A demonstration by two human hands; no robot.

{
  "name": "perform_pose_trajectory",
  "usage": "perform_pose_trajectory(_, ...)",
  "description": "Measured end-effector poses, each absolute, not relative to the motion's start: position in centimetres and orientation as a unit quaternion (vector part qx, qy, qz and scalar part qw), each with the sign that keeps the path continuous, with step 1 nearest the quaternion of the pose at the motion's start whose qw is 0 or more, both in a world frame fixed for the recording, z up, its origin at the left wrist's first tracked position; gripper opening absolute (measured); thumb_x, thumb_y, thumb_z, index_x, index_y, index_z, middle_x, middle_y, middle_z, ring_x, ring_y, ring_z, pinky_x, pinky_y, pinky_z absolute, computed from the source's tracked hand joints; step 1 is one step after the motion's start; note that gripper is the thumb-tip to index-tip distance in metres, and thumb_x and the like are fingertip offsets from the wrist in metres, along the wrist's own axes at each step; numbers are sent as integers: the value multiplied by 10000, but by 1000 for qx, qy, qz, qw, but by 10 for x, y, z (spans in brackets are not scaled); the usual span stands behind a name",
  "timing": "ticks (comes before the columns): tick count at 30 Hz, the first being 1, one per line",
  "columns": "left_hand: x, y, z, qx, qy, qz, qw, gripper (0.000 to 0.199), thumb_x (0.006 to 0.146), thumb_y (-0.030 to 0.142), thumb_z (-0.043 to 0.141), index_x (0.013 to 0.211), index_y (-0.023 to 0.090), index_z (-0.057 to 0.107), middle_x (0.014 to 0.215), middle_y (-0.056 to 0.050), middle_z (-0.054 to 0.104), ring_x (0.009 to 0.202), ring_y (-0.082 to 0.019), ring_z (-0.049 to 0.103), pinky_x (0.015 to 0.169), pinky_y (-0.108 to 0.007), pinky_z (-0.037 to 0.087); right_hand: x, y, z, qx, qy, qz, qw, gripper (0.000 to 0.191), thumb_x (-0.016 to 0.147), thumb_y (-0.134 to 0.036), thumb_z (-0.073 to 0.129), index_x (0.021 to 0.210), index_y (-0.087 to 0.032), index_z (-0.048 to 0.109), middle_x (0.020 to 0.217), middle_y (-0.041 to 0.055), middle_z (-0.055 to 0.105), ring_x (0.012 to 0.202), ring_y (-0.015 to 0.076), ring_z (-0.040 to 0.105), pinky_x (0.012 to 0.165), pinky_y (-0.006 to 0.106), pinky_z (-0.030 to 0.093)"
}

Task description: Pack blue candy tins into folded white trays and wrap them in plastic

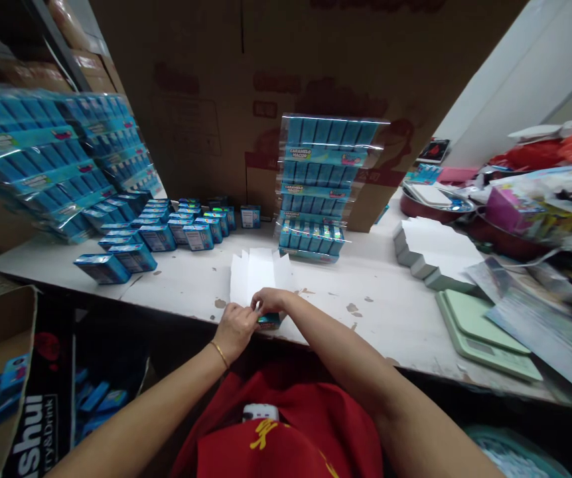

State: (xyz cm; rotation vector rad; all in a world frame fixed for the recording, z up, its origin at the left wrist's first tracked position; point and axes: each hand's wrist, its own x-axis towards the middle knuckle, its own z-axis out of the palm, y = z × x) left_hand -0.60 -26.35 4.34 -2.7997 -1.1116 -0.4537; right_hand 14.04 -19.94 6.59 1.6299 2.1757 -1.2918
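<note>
Now — white carton [260, 271] beyond both hands [252, 315].

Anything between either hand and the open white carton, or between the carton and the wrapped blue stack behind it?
Nothing visible in either gap. Left hand and right hand are at the near end of the white carton; the blue stack is just beyond its right side.

We see a light green digital scale [488, 328] lying on the right side of the white worktable [385, 318], with clear plastic sheets [549, 338] just beside it. Past them we have two maroon basins [412, 207], a pink package [513, 206] and heaped red plastic bags [529, 158]. A large brown carton [191, 86] rises behind the worktable, and we spot a teal basket [490, 435] low at right.
</note>
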Motion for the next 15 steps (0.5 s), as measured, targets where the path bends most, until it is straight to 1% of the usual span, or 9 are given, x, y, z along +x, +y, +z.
perform_pose_trajectory(2, -7, -263, 41, -920, -355, -153, 58, 136, 813, 234, 496, 756, 158, 594, 659, -22, 577, 631, -173, 509, 687, -345, 339, 140, -208, 74, 550, 743, -379, 51, 252, 602, -158, 687, 852, -183, 664, 815, 12, 640, 742, 142, 564, 669, 222, 414)
perform_pose_trajectory(4, -8, -261, 40, -921, -350, -157, 60, 193, 827, 225, 469, 692, 158, 590, 630, -20, 569, 608, -163, 501, 693, -343, 335, 144, -224, 84, 564, 758, -327, 21, 210, 678, -196, 638, 887, -188, 653, 927, 44, 621, 870, 175, 543, 761, 260, 393)
perform_pose_trajectory(6, -9, -260, 40, -923, -347, -159, 55, 216, 830, 240, 463, 672, 161, 587, 623, -19, 570, 599, -161, 499, 686, -340, 333, 151, -245, 94, 581, 771, -257, -34, 192, 778, -237, 541, 944, -191, 626, 1017, 62, 583, 973, 189, 490, 844, 296, 347)
perform_pose_trajectory(7, -9, -260, 40, -924, -345, -159, 52, 220, 833, 247, 459, 677, 162, 588, 624, -18, 571, 599, -161, 499, 683, -341, 332, 156, -257, 97, 586, 779, -212, -71, 198, 817, -256, 493, 962, -190, 611, 1032, 65, 569, 984, 184, 474, 856, 301, 334)
perform_pose_trajectory(9, -9, -259, 41, -928, -338, -153, 45, 229, 841, 248, 444, 682, 164, 586, 629, -17, 571, 600, -158, 501, 692, -345, 331, 163, -279, 98, 570, 803, -113, -130, 195, 848, -275, 453, 943, -187, 600, 984, 62, 571, 943, 174, 468, 827, 298, 339)
perform_pose_trajectory(10, -9, -259, 41, -930, -334, -148, 41, 234, 845, 242, 436, 681, 164, 583, 632, -17, 570, 602, -156, 503, 706, -350, 331, 166, -288, 95, 551, 820, -67, -141, 175, 846, -268, 460, 912, -186, 601, 936, 57, 578, 912, 173, 469, 805, 299, 344)
perform_pose_trajectory(12, -8, -259, 42, -933, -330, -142, 34, 239, 848, 237, 427, 679, 162, 579, 634, -16, 570, 608, -151, 506, 739, -360, 330, 167, -299, 83, 513, 850, 0, -117, 125, 833, -230, 484, 846, -183, 599, 849, 47, 584, 873, 178, 466, 795, 314, 336)
perform_pose_trajectory(15, -7, -258, 43, -934, -330, -132, 25, 249, 850, 222, 419, 667, 156, 574, 632, -18, 568, 611, -144, 506, 774, -374, 325, 161, -300, 65, 499, 862, 56, -61, 111, 812, -170, 499, 749, -169, 590, 746, 34, 578, 818, 176, 466, 849, 339, 298)
